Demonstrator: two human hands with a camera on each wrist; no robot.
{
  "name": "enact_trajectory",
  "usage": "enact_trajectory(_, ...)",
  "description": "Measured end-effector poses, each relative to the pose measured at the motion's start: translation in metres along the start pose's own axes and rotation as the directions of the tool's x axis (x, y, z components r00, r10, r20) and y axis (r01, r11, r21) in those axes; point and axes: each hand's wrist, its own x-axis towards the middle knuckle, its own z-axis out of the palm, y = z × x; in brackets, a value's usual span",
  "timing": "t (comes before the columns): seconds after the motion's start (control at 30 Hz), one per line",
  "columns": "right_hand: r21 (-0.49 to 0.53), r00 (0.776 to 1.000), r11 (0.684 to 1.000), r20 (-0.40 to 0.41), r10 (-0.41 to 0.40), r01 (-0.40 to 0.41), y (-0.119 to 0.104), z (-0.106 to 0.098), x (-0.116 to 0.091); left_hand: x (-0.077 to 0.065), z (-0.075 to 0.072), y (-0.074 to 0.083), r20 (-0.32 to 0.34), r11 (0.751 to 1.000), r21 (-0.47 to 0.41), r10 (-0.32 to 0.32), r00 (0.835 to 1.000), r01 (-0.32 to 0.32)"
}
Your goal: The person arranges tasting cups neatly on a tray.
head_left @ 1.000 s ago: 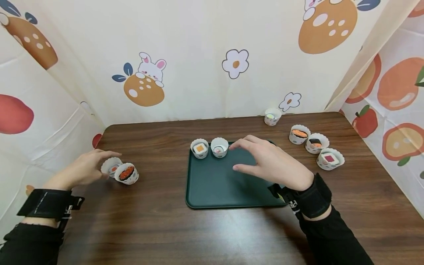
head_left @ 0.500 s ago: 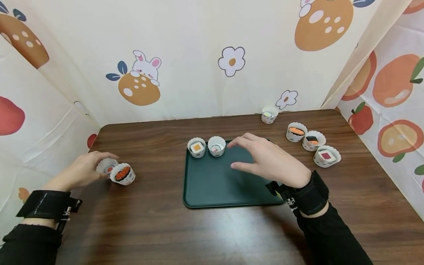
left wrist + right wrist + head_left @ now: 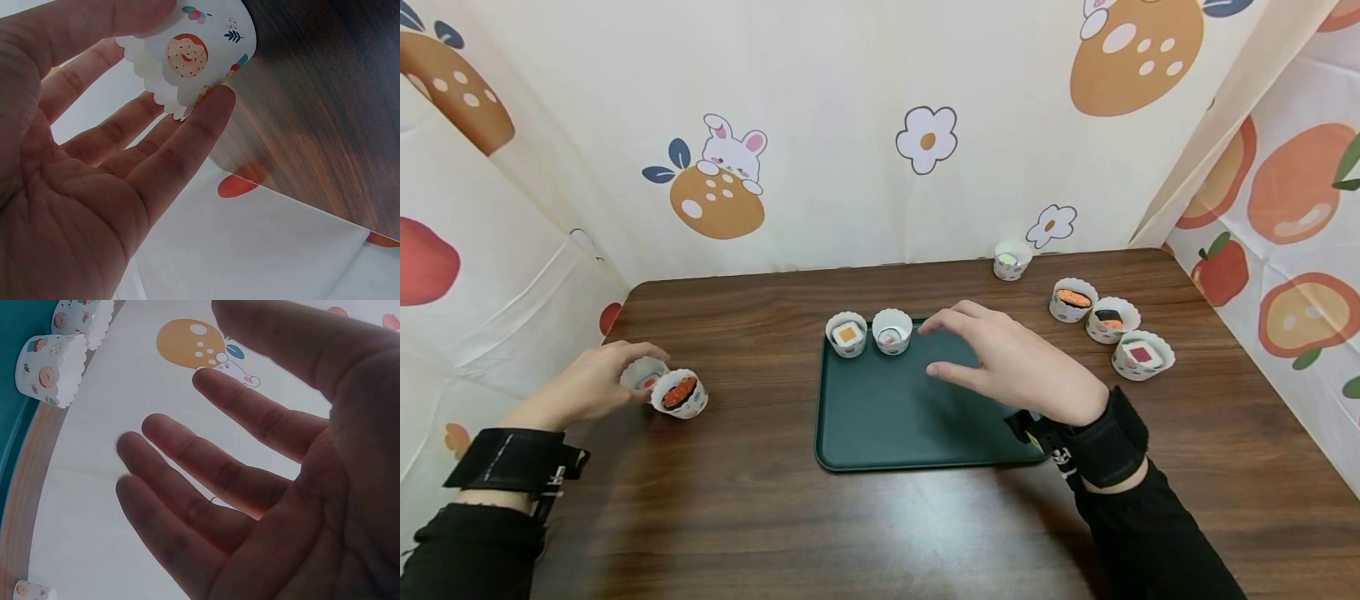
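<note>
Paper cup [image 3: 215, 31] held by left hand [image 3: 78, 187], thumb [image 3: 94, 19] laid across the near side, one fingertip [image 3: 215, 103] set against the cup wall near the scalloped rim. Other fingers spread behind, partly hidden. Cup seen side-on, rim pointed to lower left, top cut off by the frame; contents not shown. Donut [image 3: 187, 55] and leaf sprigs printed on the wall. Dark wooden table [image 3: 319, 106] seen at right, bordered below by white cloth [image 3: 250, 250] marked with a red patch [image 3: 236, 186] by the table edge.
</note>
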Motion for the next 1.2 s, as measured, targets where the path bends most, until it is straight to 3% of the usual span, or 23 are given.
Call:
enact_trajectory(0.67,0.018,1.0,1.0,0.003,-0.01,0.01,0.002,-0.001,-0.001,-0.001,-0.005,0.002,-0.041,1.0,0.025,-0.003,0.999,0.004)
enact_trajectory(1.2,0.013,1.0,1.0,-0.008,-0.017,0.017,0.005,0.0,-0.002,0.001,-0.016,0.016,-0.09,0.999,0.038,0.005,0.996,-0.001)
